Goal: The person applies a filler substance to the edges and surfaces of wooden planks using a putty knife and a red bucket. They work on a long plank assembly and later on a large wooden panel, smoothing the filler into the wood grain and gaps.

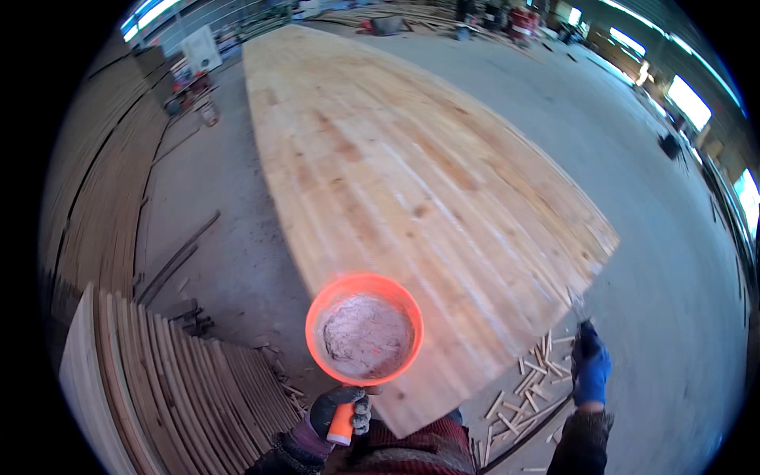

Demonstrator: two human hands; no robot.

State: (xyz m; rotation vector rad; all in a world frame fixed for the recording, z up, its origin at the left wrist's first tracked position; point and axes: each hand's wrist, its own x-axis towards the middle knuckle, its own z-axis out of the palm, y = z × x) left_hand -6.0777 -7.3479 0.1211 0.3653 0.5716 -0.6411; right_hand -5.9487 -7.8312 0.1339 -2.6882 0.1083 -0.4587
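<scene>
My left hand (323,410), in a dark glove, is closed around the handle of a round orange pan (364,282). A pinkish-grey paste (366,336) fills much of the pan, which is held over the near left edge of a large wooden panel (356,150). Pale streaks run along the panel's board seams. My right hand (591,370), in a blue and dark glove, grips what looks like a putty knife (577,304) by its dark handle. Its blurred blade is at the panel's near right edge; whether it touches the wood I cannot tell.
Upright boards (190,380) stand in a row at the lower left, near my left arm. Taller stacked timber (111,174) lines the left side. Loose wood scraps (534,384) lie on the floor by the panel's near edge. A red drum (522,25) stands far back.
</scene>
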